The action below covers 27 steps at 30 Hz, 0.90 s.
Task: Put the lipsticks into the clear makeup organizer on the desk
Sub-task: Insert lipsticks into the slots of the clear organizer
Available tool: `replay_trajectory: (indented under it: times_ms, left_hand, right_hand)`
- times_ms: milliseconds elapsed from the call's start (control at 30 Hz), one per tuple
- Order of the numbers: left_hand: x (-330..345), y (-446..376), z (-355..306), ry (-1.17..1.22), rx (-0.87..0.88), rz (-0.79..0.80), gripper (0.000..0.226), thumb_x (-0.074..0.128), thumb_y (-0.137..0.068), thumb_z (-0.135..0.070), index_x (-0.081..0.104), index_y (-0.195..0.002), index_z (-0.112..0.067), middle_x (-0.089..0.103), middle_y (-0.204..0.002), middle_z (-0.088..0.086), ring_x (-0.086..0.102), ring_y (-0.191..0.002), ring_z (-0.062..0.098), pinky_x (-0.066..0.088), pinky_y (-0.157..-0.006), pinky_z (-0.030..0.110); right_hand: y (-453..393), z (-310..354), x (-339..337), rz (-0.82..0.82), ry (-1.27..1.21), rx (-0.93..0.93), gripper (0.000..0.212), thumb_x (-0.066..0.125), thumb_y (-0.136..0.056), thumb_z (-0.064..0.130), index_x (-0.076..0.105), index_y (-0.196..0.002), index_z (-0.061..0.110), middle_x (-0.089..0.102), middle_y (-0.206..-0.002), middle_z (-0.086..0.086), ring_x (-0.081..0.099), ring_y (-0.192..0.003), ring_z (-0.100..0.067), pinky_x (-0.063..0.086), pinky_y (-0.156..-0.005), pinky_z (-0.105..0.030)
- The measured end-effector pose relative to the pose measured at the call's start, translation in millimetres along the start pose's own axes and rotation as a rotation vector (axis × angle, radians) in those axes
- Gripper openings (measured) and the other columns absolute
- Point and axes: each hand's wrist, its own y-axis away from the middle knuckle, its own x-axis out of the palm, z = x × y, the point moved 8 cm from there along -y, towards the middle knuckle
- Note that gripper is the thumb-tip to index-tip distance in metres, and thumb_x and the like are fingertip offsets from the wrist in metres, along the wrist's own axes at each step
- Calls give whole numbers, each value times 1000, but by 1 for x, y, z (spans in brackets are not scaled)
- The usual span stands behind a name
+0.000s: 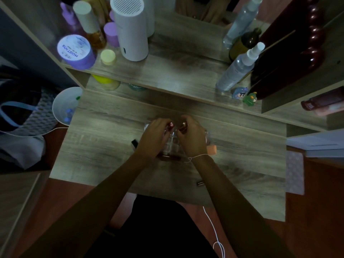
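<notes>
A clear makeup organizer (172, 144) stands mid-desk, mostly hidden under both hands. My left hand (155, 137) holds a red lipstick (170, 125) upright over the organizer's far side. My right hand (191, 135) grips a rose-gold lipstick (183, 126) right beside it. Another reddish lipstick (170, 157) lies flat at the organizer's near edge. A black lipstick (134, 144) lies left of my left wrist. A small dark lipstick (200, 183) lies nearer the desk's front edge. A pink piece (212, 150) shows by my right wrist.
A raised shelf (176, 71) behind the desk carries a white cylinder (130, 28), a purple jar (75, 52), spray bottles (240, 67) and small figurines (245, 95). A white bin (65, 106) stands off the desk's left edge. A white cable (214, 229) hangs below.
</notes>
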Motion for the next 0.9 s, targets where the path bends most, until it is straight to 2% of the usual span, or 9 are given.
replay_trajectory:
  times_ms: [100,233,333,433,533,700,767,833,900]
  left_hand:
    - [1,-1,0,-1,3,1,26,63,-88,-8,60,-112,-2,65,-108,18,59,-101,31,46,-89,46]
    - [1,1,1,3,-13,8,27,61,-89,-8,58,-115,-3,64,-111,17,58,-104,30,45,-92,49]
    - [-2,4,-2,-7,8,-9,25,61,-89,-7,59,-113,-2,64,-110,17,59,-103,31,43,-92,52]
    - [-4,6,-4,11,1,-26,28,63,-88,-9,59,-115,-2,64,-112,16,59,-104,30,44,-91,51]
    - [-5,10,-3,35,9,-59,31,64,-88,-11,57,-118,-3,64,-114,15,58,-107,29,44,-94,49]
    - [13,23,19,129,-58,95,36,57,-92,-14,53,-123,3,59,-121,22,54,-115,34,42,-99,52]
    - [13,31,23,117,-70,39,39,59,-90,-13,52,-123,7,57,-122,27,52,-117,35,41,-103,50]
    - [6,42,22,92,-71,-63,39,61,-87,-15,54,-119,5,59,-117,27,53,-111,28,42,-99,44]
    - [6,54,16,8,-38,-96,34,64,-86,-10,55,-118,-1,60,-115,23,56,-106,28,45,-94,40]
  right_hand:
    - [0,1,0,-7,6,-30,44,72,-79,5,59,-120,9,68,-112,-12,63,-102,-23,41,-84,-20]
    - [4,1,-1,0,-9,-63,42,71,-78,4,60,-118,9,67,-112,-12,63,-101,-21,46,-86,-23]
    - [6,0,-3,-15,-6,-60,42,73,-77,4,61,-117,9,68,-111,-12,65,-100,-21,44,-83,-21]
    - [8,1,-2,-21,16,-75,41,71,-78,5,61,-117,10,68,-113,-11,66,-99,-23,53,-85,-33]
    - [9,2,-2,-21,11,-75,41,69,-77,3,61,-117,11,67,-114,-10,66,-99,-23,55,-85,-41]
    - [14,4,-7,-41,-37,-83,43,69,-76,1,61,-118,8,66,-114,-13,65,-100,-25,55,-87,-37]
    - [17,3,-9,-50,-25,-79,40,69,-79,5,61,-119,9,67,-115,-12,65,-101,-25,55,-88,-40]
    - [22,0,-12,-52,-15,-64,38,68,-82,10,61,-119,10,67,-116,-10,64,-103,-24,53,-89,-45]
    - [31,-3,-16,-61,-40,-65,38,69,-81,8,61,-119,8,67,-114,-10,63,-103,-25,52,-92,-45]
